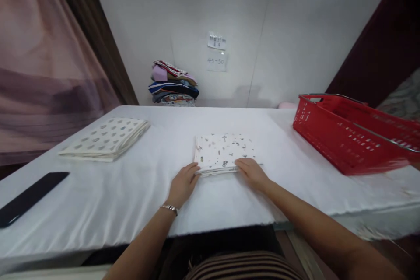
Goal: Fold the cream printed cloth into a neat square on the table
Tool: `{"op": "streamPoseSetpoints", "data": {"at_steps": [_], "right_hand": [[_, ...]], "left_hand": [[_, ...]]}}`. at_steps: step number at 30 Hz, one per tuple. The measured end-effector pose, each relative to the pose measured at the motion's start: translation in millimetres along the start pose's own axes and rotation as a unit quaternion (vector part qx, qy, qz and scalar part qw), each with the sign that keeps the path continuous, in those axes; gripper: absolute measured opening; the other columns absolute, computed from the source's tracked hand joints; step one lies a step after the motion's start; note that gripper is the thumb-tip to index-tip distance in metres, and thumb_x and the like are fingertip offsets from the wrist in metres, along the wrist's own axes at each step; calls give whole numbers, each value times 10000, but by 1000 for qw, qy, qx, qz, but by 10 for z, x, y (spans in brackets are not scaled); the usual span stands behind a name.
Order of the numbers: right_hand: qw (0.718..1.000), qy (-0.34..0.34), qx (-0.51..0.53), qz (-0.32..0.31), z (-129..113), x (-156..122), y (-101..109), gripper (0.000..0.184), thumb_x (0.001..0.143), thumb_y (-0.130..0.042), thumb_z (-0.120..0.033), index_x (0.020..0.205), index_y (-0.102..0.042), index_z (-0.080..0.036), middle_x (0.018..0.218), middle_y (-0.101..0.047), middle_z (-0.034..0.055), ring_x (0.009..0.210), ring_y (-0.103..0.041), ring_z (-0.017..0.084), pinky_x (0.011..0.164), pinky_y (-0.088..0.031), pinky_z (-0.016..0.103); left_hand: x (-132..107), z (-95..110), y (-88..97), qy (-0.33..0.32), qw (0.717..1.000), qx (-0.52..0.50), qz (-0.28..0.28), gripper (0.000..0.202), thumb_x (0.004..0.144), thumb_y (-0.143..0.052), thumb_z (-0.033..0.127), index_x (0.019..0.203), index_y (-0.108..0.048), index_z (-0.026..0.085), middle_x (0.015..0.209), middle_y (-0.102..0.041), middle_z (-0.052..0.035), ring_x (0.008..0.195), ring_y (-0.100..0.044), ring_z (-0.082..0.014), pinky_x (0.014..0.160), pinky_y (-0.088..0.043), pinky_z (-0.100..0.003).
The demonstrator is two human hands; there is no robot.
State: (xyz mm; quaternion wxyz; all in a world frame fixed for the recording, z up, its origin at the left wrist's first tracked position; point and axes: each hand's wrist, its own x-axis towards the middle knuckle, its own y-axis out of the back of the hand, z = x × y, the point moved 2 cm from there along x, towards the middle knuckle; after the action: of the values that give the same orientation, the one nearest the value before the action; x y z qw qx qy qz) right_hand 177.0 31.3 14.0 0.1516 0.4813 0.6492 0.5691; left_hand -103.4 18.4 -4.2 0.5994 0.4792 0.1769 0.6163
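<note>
White cloth, near edge apparently touching fingers

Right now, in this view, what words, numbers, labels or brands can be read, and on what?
"45-50": lower sheet on the wall.
Upper sheet: handwritten characters, too small and blurred to read.
Middle cloth: small printed motifs, no readable text.
Basket: no readable text.

Single head view from close above the table, forward and down
</note>
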Motion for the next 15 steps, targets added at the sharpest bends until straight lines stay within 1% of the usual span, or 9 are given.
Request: {"op": "streamPoseSetpoints", "data": {"at_steps": [2, 4, 6, 7, 9, 10, 11, 13, 15], "right_hand": [[997, -73, 12, 24, 339, -210, 163, 260, 872, -404, -237, 1059, -581, -201, 1134, -585, 74, 1067, -494, 189, 938, -350, 364], [978, -187, 40, 83, 623, -376, 316, 237, 854, -420, -245, 978, -615, -192, 1099, -602, 75, 1054, -507, 195, 923, -375, 360], [934, -316, 114, 123, 804, -483, 413, 217, 832, -437, -249, 939, -617, -189, 1058, -618, 69, 991, -544, 184, 839, -438, 321], [903, -376, 169, 120, 851, -509, 430, 209, 827, -444, -261, 927, -611, -185, 1024, -628, 66, 923, -572, 171, 766, -467, 292], [839, -462, 279, 75, 867, -509, 417, 206, 825, -458, -312, 879, -598, -171, 912, -647, 60, 719, -596, 130, 589, -471, 232], [814, -485, 316, 47, 850, -486, 400, 222, 824, -467, -347, 839, -591, -164, 841, -648, 53, 620, -578, 108, 515, -446, 211], [798, -498, 339, 23, 827, -454, 385, 250, 820, -477, -384, 790, -581, -158, 769, -641, 43, 541, -548, 90, 460, -413, 196], [786, -507, 355, -7, 787, -376, 361, 305, 799, -511, -439, 697, -551, -155, 635, -607, 19, 447, -494, 71, 394, -354, 184], [777, -512, 366, -32, 771, -299, 343, 319, 768, -560, -448, 643, -524, -156, 536, -567, -1, 404, -470, 72, 364, -318, 185]], "left_hand": [[4, -18, -8, 2, 1000, 1, 0, 261, 820, -461, 338, 1036, -589, 265, 1192, -564, 2, 1091, -504, -183, 948, -420, -351], [7, -29, -13, 9, 1000, -5, 0, 262, 820, -454, 349, 1029, -587, 266, 1198, -557, 9, 1094, -505, -179, 950, -421, -342], [11, -40, -19, 16, 1000, -12, 0, 262, 820, -450, 361, 1021, -586, 262, 1207, -549, 14, 1091, -510, -172, 942, -429, -326], [12, -46, -23, 20, 1000, -15, 0, 263, 819, -451, 365, 1018, -586, 260, 1209, -547, 14, 1090, -512, -170, 938, -432, -320], [13, -55, -31, 24, 1000, -15, -1, 263, 817, -455, 369, 1016, -586, 256, 1210, -545, 13, 1089, -514, -167, 934, -435, -312], [13, -59, -34, 24, 1000, -15, -2, 264, 817, -456, 370, 1017, -585, 256, 1210, -544, 12, 1091, -512, -166, 936, -433, -311], [13, -61, -35, 23, 1000, -13, -3, 267, 817, -455, 373, 1020, -585, 256, 1210, -544, 12, 1094, -511, -166, 938, -432, -312], [10, -62, -32, 19, 1000, -9, -3, 276, 819, -450, 378, 1026, -584, 256, 1214, -543, 9, 1100, -507, -169, 940, -431, -314], [7, -57, -21, 11, 1000, 0, -4, 285, 822, -441, 379, 1035, -582, 253, 1217, -542, 3, 1108, -502, -174, 944, -428, -318]]}}
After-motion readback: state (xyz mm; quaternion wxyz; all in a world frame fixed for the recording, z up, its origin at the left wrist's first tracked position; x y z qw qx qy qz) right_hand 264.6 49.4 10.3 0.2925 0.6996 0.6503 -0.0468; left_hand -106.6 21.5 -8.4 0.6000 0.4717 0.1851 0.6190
